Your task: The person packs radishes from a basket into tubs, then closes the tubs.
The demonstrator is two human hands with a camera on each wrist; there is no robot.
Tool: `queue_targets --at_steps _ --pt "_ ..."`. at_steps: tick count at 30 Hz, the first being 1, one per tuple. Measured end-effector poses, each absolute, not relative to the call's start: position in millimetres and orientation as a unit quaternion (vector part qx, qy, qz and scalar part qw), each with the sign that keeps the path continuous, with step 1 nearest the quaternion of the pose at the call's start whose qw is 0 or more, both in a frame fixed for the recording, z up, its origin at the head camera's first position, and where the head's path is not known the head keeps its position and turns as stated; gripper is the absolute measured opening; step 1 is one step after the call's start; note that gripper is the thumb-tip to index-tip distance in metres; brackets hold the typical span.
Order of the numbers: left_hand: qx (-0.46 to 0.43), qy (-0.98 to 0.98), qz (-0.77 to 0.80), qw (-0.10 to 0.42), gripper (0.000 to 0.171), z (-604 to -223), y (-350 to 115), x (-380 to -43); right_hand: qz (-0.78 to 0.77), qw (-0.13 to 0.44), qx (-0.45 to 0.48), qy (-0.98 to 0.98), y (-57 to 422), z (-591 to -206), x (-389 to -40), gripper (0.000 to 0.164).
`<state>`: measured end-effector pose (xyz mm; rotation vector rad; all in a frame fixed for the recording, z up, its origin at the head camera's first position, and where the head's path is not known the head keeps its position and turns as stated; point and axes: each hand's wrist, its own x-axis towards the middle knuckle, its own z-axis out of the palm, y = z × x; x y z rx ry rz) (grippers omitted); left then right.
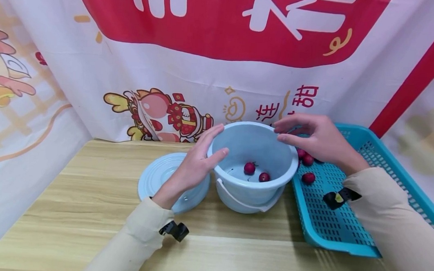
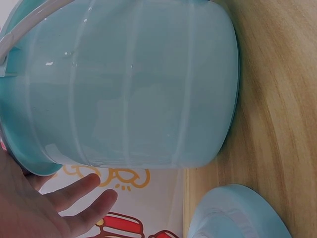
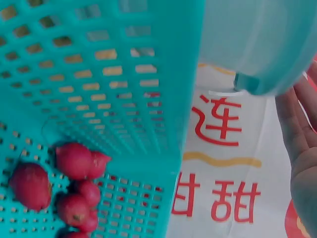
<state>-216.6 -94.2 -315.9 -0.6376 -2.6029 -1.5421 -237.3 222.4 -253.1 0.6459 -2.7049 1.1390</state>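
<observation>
A light blue bucket [image 1: 252, 198] stands upright with two small red radishes [image 1: 249, 168] visible on its bottom. My left hand [image 1: 197, 161] rests at the bucket's left rim, thumb over the edge and fingers spread along the outside. In the left wrist view those fingers [image 2: 81, 196] stretch out loosely beside the wall. On the opposite side, my right hand [image 1: 314, 136] is at the right rim, fingers extended and relaxed, fingertips right at the edge. No radish shows in either hand. The bucket's handle [image 1: 241, 204] hangs down at the front.
A teal perforated basket [image 1: 338, 244] sits close against the bucket's right side, with several radishes [image 3: 74, 161] at its far left end. To the left, a light blue lid [image 1: 156, 173] lies on the wooden table [image 1: 69, 213]. A printed cloth [image 1: 191, 72] hangs behind.
</observation>
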Motion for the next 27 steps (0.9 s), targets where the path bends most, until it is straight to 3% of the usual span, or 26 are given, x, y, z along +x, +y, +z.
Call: queue_targets --at_steps 15,27 --pt "-0.201 -0.843 -0.498 0.024 0.068 -317.2 -93.7 -217.2 0.344 0.054 0.148 -0.925 281.4 -267.1 -237.8 0.054" --pt "-0.203 -0.840 -0.503 0.024 0.068 -316.4 -93.0 -216.7 0.354 0.050 0.120 -0.926 327.9 -283.9 -245.9 0.046"
